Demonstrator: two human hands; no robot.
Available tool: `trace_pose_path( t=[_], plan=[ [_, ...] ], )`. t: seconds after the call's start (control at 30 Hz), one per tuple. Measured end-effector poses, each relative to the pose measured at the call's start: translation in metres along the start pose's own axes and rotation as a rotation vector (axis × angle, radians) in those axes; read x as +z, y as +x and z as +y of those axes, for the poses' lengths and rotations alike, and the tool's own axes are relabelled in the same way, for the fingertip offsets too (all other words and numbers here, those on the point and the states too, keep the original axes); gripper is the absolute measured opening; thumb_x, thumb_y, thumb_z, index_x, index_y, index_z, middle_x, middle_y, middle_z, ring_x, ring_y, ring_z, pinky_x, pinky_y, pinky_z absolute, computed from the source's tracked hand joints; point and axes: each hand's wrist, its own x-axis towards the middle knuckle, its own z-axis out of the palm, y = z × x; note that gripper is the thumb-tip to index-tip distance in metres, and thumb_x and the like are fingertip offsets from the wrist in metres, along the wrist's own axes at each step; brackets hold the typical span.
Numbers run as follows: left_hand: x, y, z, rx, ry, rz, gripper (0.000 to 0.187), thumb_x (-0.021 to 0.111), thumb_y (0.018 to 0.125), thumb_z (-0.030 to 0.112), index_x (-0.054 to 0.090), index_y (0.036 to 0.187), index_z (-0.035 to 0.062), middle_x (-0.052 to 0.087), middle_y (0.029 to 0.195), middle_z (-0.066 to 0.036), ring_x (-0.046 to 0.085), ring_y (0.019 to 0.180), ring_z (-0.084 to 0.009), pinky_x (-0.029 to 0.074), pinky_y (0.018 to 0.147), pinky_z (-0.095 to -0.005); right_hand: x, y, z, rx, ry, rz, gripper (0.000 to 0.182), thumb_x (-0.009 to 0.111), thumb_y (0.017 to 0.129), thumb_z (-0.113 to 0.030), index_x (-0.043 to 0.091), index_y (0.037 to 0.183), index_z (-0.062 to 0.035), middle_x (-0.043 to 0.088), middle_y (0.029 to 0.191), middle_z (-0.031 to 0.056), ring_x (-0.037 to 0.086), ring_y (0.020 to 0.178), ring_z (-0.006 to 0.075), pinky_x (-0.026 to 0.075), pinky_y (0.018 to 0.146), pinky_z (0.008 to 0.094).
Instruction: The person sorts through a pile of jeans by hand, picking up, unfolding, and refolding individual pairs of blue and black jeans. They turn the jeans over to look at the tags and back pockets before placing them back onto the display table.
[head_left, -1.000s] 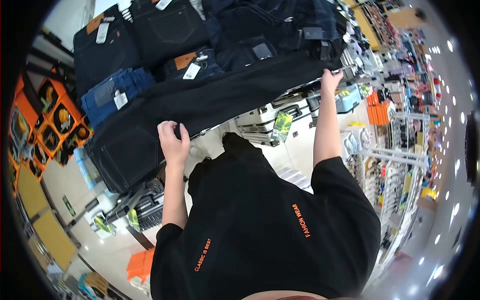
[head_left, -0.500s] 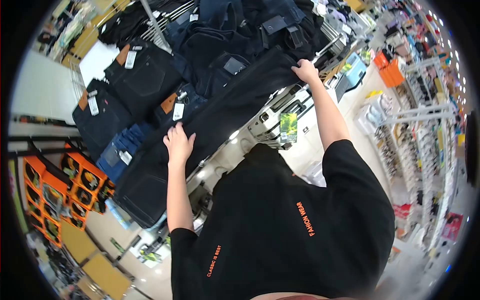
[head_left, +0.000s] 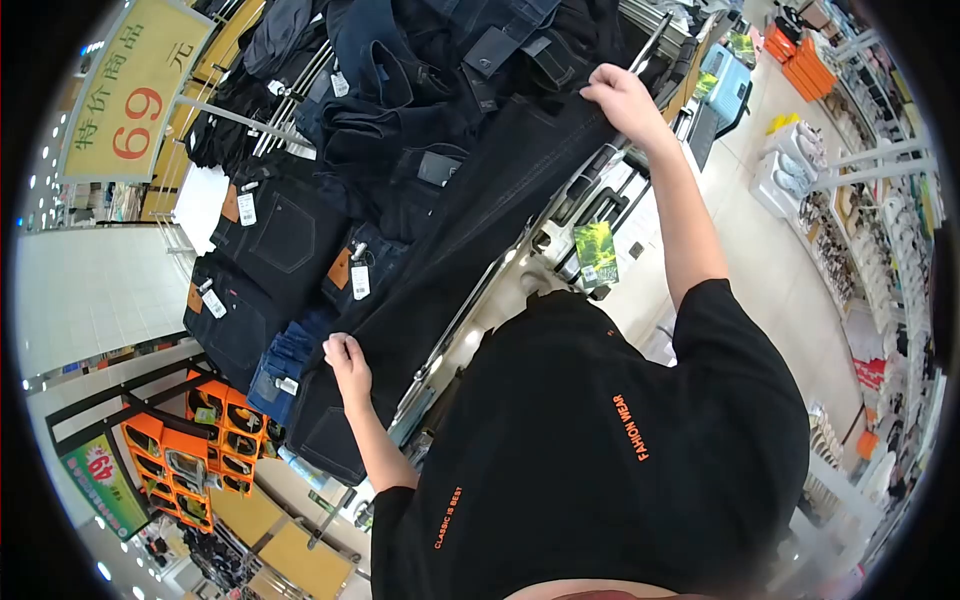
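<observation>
A pair of black jeans [head_left: 465,215] lies stretched lengthwise along the front edge of the display. My right hand [head_left: 625,105] is closed on its far upper end, at the leg's end. Lower left, my left hand [head_left: 349,368] has its fingers curled on the cloth near the jeans' other end, by a back pocket. Folded black jeans [head_left: 285,228] with tags lie just behind, and a folded blue pair [head_left: 285,372] sits beside my left hand. More dark jeans [head_left: 385,125] are heaped beyond the stretched pair.
A metal rail [head_left: 478,300] runs along the display's front, close to my body. A green printed card [head_left: 597,252] hangs below it. At left stand a yellow price sign [head_left: 135,95] and an orange rack [head_left: 165,460]. Shoe shelves [head_left: 840,220] line the right side.
My left hand has gone from fingers spread on the cloth to fingers curled in. My right hand has closed more tightly at the leg's end. The view has shifted, showing the yellow sign.
</observation>
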Motion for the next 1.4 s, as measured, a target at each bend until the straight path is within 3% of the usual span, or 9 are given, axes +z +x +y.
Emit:
trace_pose_path(
  t=[0.17, 0.37, 0.5, 0.67, 0.87, 0.97, 1.03, 1.2, 1.4],
  plan=[
    [0.018, 0.022, 0.006, -0.132, 0.256, 0.115, 0.015, 0.054, 0.098, 0.020, 0.056, 0.096, 0.0047, 0.057, 0.096, -0.015, 0.053, 0.095, -0.0336, 0.037, 0.085, -0.0433, 0.045, 0.070, 0.052, 0.248, 0.205, -0.097, 0.015, 0.064, 0.088, -0.018, 0.065, 0.090, -0.0024, 0.061, 0.076, 0.0002, 0.054, 0.072, 0.0102, 0.043, 0.067, 0.0263],
    [0.032, 0.037, 0.022, -0.242, 0.461, -0.196, 0.022, 0.058, 0.097, 0.028, 0.061, 0.100, 0.0063, 0.066, 0.097, -0.014, 0.058, 0.098, -0.0321, 0.036, 0.087, -0.0457, 0.086, 0.085, 0.092, 0.287, 0.564, -0.338, 0.022, 0.059, 0.090, -0.016, 0.066, 0.104, -0.0001, 0.068, 0.094, 0.0047, 0.059, 0.086, 0.0128, 0.047, 0.080, 0.0275],
    [0.024, 0.040, 0.023, -0.204, 0.408, -0.165, 0.024, 0.061, 0.095, 0.028, 0.063, 0.102, 0.0054, 0.067, 0.098, -0.013, 0.059, 0.100, -0.0304, 0.036, 0.088, -0.0433, 0.083, 0.058, 0.094, -0.044, 0.419, -0.496, 0.039, 0.058, 0.088, -0.015, 0.062, 0.122, 0.0028, 0.067, 0.104, 0.0036, 0.060, 0.102, 0.0155, 0.044, 0.096, 0.0285],
    [0.017, 0.043, 0.016, -0.146, 0.323, -0.249, 0.027, 0.060, 0.095, 0.026, 0.061, 0.095, -0.0002, 0.065, 0.093, -0.019, 0.060, 0.094, -0.0369, 0.043, 0.081, -0.0442, 0.085, 0.054, 0.095, -0.230, 0.121, -0.491, 0.075, 0.077, 0.077, -0.022, 0.044, 0.144, -0.0128, 0.044, 0.142, 0.0119, 0.042, 0.132, 0.0277, 0.036, 0.109, 0.0396],
    [0.018, 0.040, 0.009, -0.158, 0.193, -0.224, 0.024, 0.055, 0.098, 0.023, 0.055, 0.096, -0.0007, 0.063, 0.088, -0.027, 0.060, 0.090, -0.0453, 0.047, 0.074, -0.0478, 0.104, 0.073, 0.095, -0.783, -0.140, -0.142, 0.037, 0.073, 0.086, -0.023, 0.060, 0.113, -0.0016, 0.058, 0.123, 0.0112, 0.053, 0.113, 0.0248, 0.043, 0.100, 0.0366],
    [0.015, 0.042, 0.009, -0.227, 0.111, -0.235, 0.024, 0.054, 0.099, 0.023, 0.054, 0.095, -0.0009, 0.062, 0.084, -0.028, 0.060, 0.087, -0.0474, 0.047, 0.071, -0.0482, 0.088, 0.065, 0.063, -0.271, 0.222, -0.497, 0.024, 0.068, 0.092, -0.020, 0.062, 0.104, -0.0001, 0.064, 0.103, 0.0063, 0.057, 0.097, 0.0156, 0.047, 0.088, 0.0314],
    [0.012, 0.044, 0.009, -0.252, 0.111, -0.185, 0.024, 0.054, 0.100, 0.022, 0.052, 0.093, -0.0009, 0.061, 0.083, -0.029, 0.059, 0.085, -0.0488, 0.047, 0.068, -0.0484, 0.078, 0.066, 0.060, -0.317, 0.210, -0.270, 0.018, 0.063, 0.097, -0.018, 0.064, 0.104, -0.0011, 0.064, 0.091, -0.0018, 0.055, 0.085, 0.0048, 0.047, 0.075, 0.0231],
    [0.027, 0.061, -0.002, -0.266, 0.280, -0.161, 0.032, 0.059, 0.096, 0.030, 0.051, 0.089, 0.0002, 0.062, 0.082, -0.027, 0.059, 0.084, -0.0464, 0.045, 0.070, -0.0509, 0.091, 0.088, 0.064, -0.263, -0.278, -0.054, 0.044, 0.066, 0.092, -0.037, 0.056, 0.119, -0.0031, 0.067, 0.101, 0.0265, 0.064, 0.094, 0.0468, 0.051, 0.081, 0.0455],
    [0.052, 0.054, 0.011, -0.198, 0.671, 0.170, 0.045, 0.063, 0.090, 0.040, 0.060, 0.114, 0.0016, 0.061, 0.108, -0.017, 0.056, 0.106, -0.0368, 0.046, 0.084, -0.0486, 0.120, 0.090, 0.074, -0.004, -0.365, -0.169, 0.077, 0.063, 0.088, -0.056, 0.050, 0.133, 0.0052, 0.066, 0.114, 0.0265, 0.064, 0.109, 0.0391, 0.048, 0.096, 0.0411]
  ],
)
